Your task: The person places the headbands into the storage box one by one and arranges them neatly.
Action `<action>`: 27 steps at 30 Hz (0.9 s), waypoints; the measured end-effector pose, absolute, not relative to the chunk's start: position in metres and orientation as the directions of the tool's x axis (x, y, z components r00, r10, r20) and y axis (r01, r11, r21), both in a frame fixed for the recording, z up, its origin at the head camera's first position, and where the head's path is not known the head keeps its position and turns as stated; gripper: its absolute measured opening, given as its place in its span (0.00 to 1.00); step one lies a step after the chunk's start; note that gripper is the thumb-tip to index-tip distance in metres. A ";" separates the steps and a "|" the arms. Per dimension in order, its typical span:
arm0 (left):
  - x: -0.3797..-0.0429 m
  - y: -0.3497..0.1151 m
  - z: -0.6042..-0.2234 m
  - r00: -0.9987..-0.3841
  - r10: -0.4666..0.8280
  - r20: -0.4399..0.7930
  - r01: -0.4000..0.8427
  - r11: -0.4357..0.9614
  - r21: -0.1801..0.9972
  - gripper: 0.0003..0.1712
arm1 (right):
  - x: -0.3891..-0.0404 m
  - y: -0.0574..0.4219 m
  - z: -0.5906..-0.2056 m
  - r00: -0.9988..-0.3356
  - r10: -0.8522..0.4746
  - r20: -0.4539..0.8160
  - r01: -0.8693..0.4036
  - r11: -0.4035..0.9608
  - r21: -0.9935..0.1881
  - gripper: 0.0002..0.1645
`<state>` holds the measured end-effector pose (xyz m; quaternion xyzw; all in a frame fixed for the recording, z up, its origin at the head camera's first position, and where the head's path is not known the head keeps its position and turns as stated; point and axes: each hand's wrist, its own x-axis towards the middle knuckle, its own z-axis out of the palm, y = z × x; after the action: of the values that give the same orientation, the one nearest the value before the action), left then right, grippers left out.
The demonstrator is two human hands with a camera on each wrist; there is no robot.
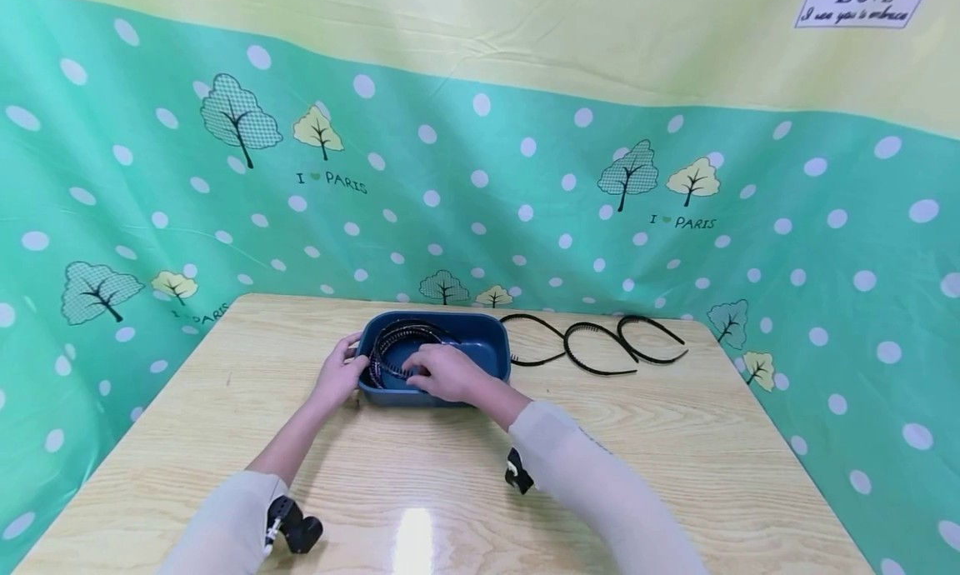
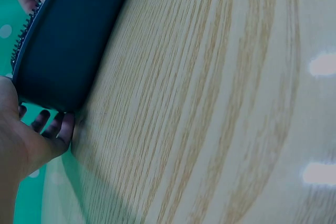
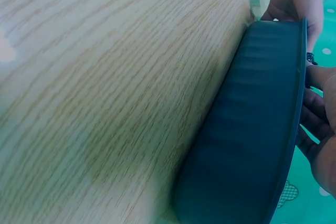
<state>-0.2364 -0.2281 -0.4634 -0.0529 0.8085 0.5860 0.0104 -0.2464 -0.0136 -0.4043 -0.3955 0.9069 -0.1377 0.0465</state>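
The person works over a dark blue container (image 1: 480, 354), which stands on the wooden worktop (image 1: 420, 475), near its far edge. Inside, gathered at the left end, lie several black toothed headbands (image 1: 384, 339), one nested in another; how many they are, I cannot count. Three more headbands (image 1: 600, 372) lie in a row on the worktop to the right of the container, the nearest one just beside its wall.

The left hand (image 1: 341, 377) grips the left end of the container, with the thumb at the rim and the fingers bent around the outside. The right hand (image 1: 446, 372) is inside the container with bent fingers, close to the lower end of the bunch. If it pinches a band or only touches it, I cannot tell, because the fingertips are partly hidden.

I judge that the step in hand is the handling of the bands in the container, one hand steadying and the other sorting among them. The next move calls, I think, for a clear hold on only one band, because the teeth may catch the neighbours, and for the left hand to keep the container from sliding
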 end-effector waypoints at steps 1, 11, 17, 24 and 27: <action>-0.237 -0.228 -0.464 -0.994 -0.075 -0.082 -0.101 0.305 0.947 0.31 | -0.247 -0.014 -0.405 -0.684 -0.730 0.022 -0.703 0.650 -0.287 0.16; -0.237 -0.228 -0.463 -0.994 -0.072 -0.086 -0.104 0.296 0.950 0.31 | -0.247 -0.017 -0.406 -0.688 -0.725 0.002 -0.694 0.658 -0.294 0.17; -0.236 -0.228 -0.463 -0.994 -0.067 -0.086 -0.102 0.289 0.952 0.31 | -0.248 -0.020 -0.406 -0.687 -0.726 0.004 -0.696 0.657 -0.290 0.16; -0.236 -0.228 -0.463 -0.994 -0.067 -0.085 -0.101 0.286 0.953 0.31 | -0.251 -0.023 -0.409 -0.700 -0.714 -0.014 -0.680 0.673 -0.290 0.17; -0.236 -0.228 -0.463 -0.994 -0.067 -0.087 -0.103 0.284 0.953 0.31 | -0.252 -0.024 -0.411 -0.702 -0.712 -0.018 -0.677 0.675 -0.294 0.17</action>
<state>-0.2362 -0.2280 -0.4633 -0.0530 0.8011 0.5960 0.0149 -0.2522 -0.0238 -0.4109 -0.3807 0.9127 -0.1335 0.0655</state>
